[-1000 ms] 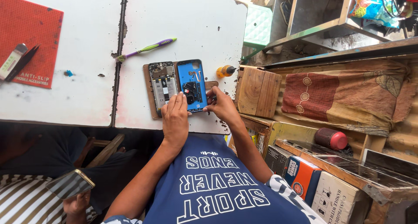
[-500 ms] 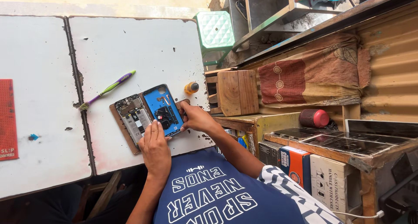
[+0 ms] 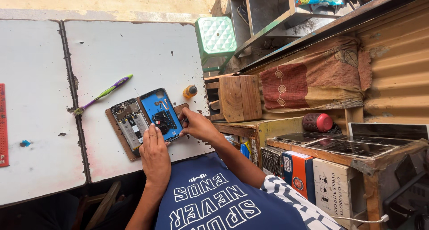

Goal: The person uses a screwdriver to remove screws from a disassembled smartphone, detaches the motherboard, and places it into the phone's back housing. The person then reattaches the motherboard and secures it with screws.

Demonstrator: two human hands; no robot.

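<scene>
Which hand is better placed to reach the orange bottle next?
Right, probably: the right hand touches the blue phone half on the side nearest the orange bottle; the left hand rests farther away.

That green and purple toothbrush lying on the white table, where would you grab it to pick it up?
Probably by the handle. The toothbrush lies flat on the white table with bare surface all around it, its bristle end near the table seam and its purple tail pointing away from the opened phone. Coming down from above, fingers pinching the long sides of the slim green middle, avoids the bristles.
</scene>
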